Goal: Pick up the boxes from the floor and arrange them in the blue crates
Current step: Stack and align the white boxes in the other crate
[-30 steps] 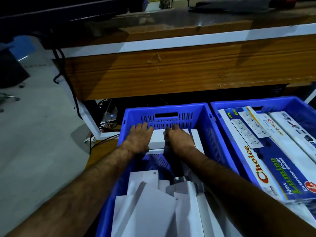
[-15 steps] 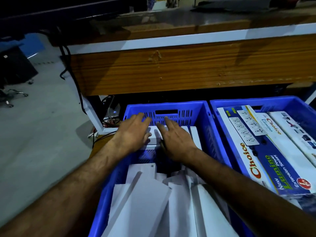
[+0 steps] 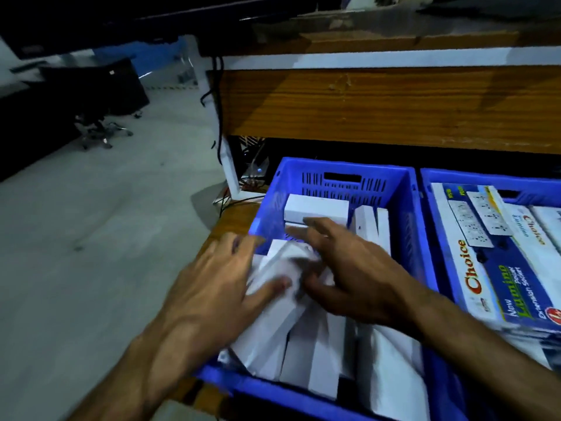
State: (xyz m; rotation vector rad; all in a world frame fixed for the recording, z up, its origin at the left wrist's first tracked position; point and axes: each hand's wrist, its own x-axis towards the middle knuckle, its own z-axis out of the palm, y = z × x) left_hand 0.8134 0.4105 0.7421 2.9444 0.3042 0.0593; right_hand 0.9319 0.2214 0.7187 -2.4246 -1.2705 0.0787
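A blue crate [image 3: 343, 177] in front of me holds several white boxes. One small white box [image 3: 315, 209] lies flat against its far wall, and two narrow white boxes [image 3: 372, 223] stand on edge beside it. My left hand [image 3: 212, 287] and my right hand [image 3: 349, 275] hover with fingers spread over the leaning white boxes [image 3: 282, 299] in the crate's near half, touching their tops. Motion blur hides whether either hand grips one. A second blue crate [image 3: 437, 177] on the right holds printed "Choice" extension-socket boxes [image 3: 485, 262].
A wooden desk front [image 3: 379, 104] overhangs just behind the crates. Black cables [image 3: 217, 95] hang at its left end by a white leg [image 3: 229, 171]. Grey floor [image 3: 91, 223] spreads to the left, with an office chair base [image 3: 100, 132] far back.
Both hands have pulled back from the small white box at the crate's far wall, leaving it there, and now rest over the leaning boxes nearer me. The view has swung left.
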